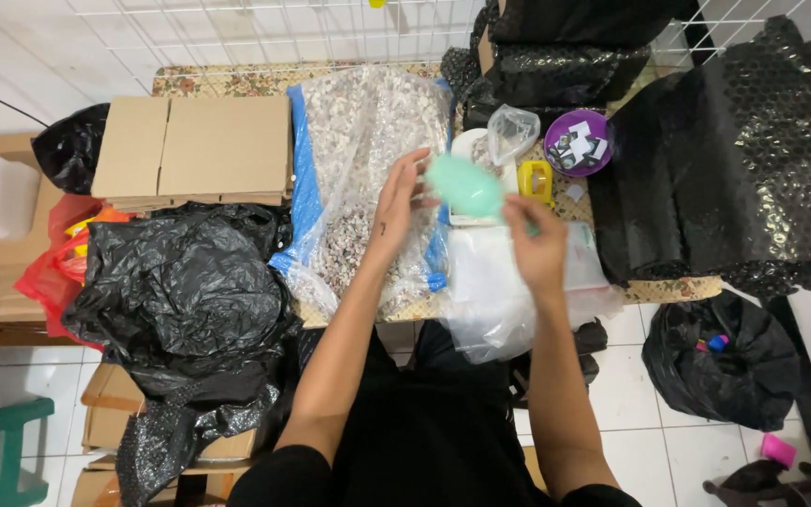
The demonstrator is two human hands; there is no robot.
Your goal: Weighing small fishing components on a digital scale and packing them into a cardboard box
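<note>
My left hand [398,202] is raised over a large clear plastic bag of small pale pieces [368,141], fingers touching a blurred mint-green scoop-like object [466,185]. My right hand [537,246] grips the lower end of that green object above a heap of clear plastic bags [495,291] at the table's front edge. Whether the left hand grips it or only touches it is unclear from the blur.
Flat cardboard sheets [194,150] and a black plastic bag [180,282] lie to the left. Black bubble wrap rolls [734,160] sit at right, near a purple bowl [577,143], a yellow tape dispenser [535,180] and a clear bag [511,131]. Another black bag [720,361] rests on the tiled floor.
</note>
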